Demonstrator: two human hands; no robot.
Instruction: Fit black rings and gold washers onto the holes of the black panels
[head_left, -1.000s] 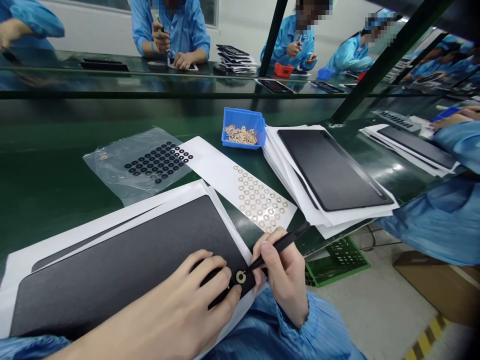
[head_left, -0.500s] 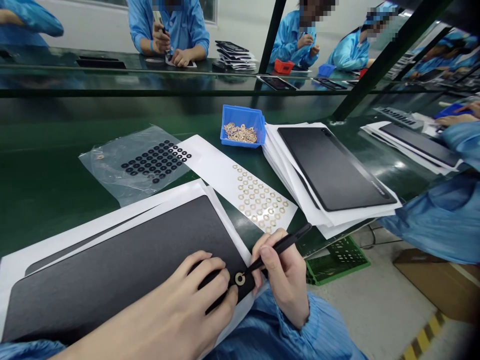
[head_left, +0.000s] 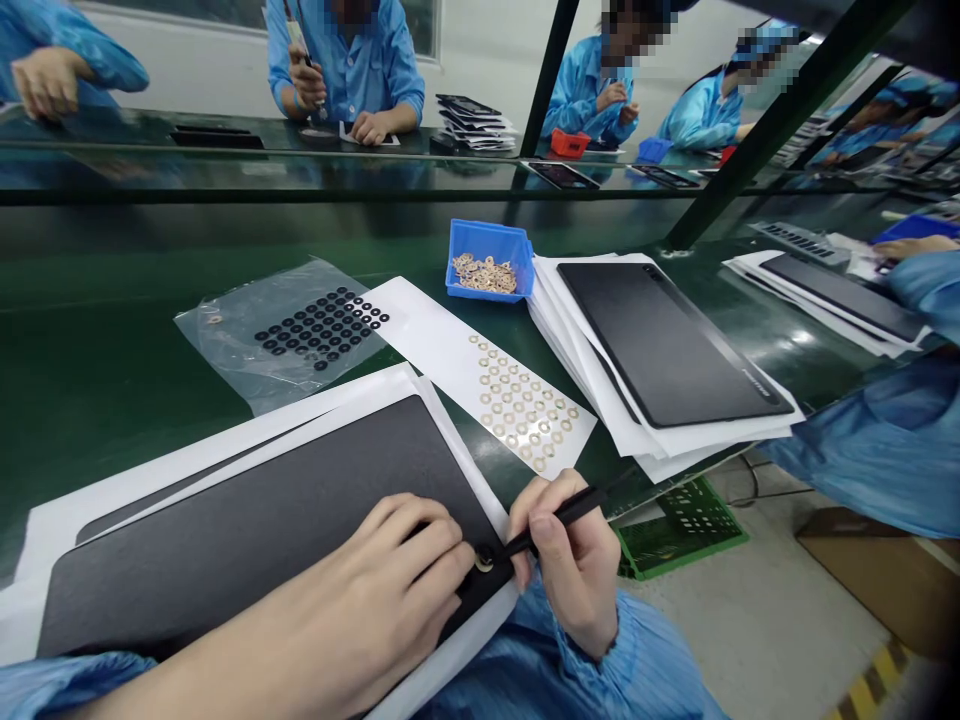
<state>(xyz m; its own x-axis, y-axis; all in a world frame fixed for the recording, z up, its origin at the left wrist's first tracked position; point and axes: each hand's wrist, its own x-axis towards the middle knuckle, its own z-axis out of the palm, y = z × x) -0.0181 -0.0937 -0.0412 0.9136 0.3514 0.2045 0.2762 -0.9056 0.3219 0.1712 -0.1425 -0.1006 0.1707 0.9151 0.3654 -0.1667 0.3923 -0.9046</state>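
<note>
Under my hands lies a dark grey tablet-shaped panel [head_left: 315, 490] on white sheets. My left hand [head_left: 390, 585] rests on its right part, fingers bent and close together beside a small gold ring [head_left: 484, 565]. What those fingertips pinch, if anything, is hidden. My right hand [head_left: 570, 560] is closed round black tweezers [head_left: 579, 504], whose tip reaches the ring near the panel's right edge. Beyond the panel, a white strip [head_left: 420, 315] carries rows of gold rings [head_left: 529, 405]. Black rings [head_left: 322, 325] sit on a clear plastic sheet [head_left: 225, 340].
A blue bin [head_left: 491, 240] of loose rings stands behind the strip. To the right is a stack of white sheets topped by another dark panel [head_left: 675, 345]. A green crate [head_left: 686, 530] and a cardboard box [head_left: 877, 570] are below the bench. Co-workers in blue sit opposite and at right.
My left fingers have drawn closer together at the ring. The tweezers have tilted lower, their tip now at the ring, which is partly covered. The whole view has shifted slightly.
</note>
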